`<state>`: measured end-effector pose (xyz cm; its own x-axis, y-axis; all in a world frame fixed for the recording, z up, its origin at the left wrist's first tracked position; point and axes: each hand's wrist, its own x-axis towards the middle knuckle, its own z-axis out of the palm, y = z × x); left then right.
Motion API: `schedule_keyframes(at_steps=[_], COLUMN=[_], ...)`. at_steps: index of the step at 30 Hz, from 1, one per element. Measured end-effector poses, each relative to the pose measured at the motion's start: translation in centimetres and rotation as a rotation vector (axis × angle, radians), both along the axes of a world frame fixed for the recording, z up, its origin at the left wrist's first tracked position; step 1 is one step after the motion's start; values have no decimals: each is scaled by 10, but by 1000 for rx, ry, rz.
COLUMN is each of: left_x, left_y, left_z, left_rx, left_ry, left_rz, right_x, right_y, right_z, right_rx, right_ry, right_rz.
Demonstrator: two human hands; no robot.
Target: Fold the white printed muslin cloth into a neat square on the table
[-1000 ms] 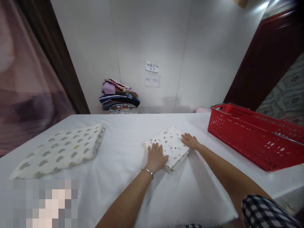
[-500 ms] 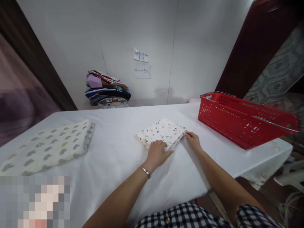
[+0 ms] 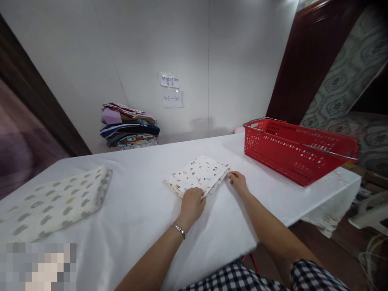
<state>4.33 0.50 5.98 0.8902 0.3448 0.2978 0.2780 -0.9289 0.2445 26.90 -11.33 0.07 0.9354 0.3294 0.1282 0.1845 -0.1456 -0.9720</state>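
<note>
Folded printed cloth lies flat on the white-covered table, in front of the person and between the two hands. The left hand comes in from below with its forearm slanting up and to the right, a bracelet at the wrist, palm down and fingers bent over the near edge of the cloth. Its fingertips rest on top with the thumb beside the near corner; whether the edge is gripped between them, I cannot tell. The right hand reaches in from the other side, its forearm slanting up and to the left, fingers curled and drawn narrow at the right-hand corner; whether they pinch the fabric is too small to tell. The cloth sits askew, one corner toward the wall and the opposite one toward the person. Its sides look nearly equal, so a long axis is hard to name, but its wider span runs left to right, rising slightly rightward. Most of the cloth extends beyond the left hand, and all of it lies to the left of the right hand. A red basket stands farther right, and a grey-spotted cloth lies well apart at left.
</note>
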Motion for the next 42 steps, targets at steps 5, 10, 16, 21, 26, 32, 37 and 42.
schedule_keyframes(at_steps=[5,10,16,21,26,32,37,42], left_x=[0,-2,-6,-4,-4,-6,-4,-4], left_y=[1,2,1,2,3,2,5,7], left_z=[-2,-6,-8,-11,-12,-13,-9,-6], left_rx=[-2,-11,23,43,59,43,49,141], left_ry=[-21,-69,-46,-48,-59,-62,-63,-52], left_rz=[-11,1,27,27,3,-1,8,-21], right_x=[16,44,65,66,61,64,66,68], right_y=[2,10,32,35,31,32,39,42], right_z=[7,16,9,-1,-4,-7,-3,-2], right_rx=[-24,-96,-222,-238,-222,-200,-166,-199], right_ry=[95,134,50,-72,-134,-176,-249,-269], right_rz=[-59,-124,-165,-188,-199,-186,-175,-136])
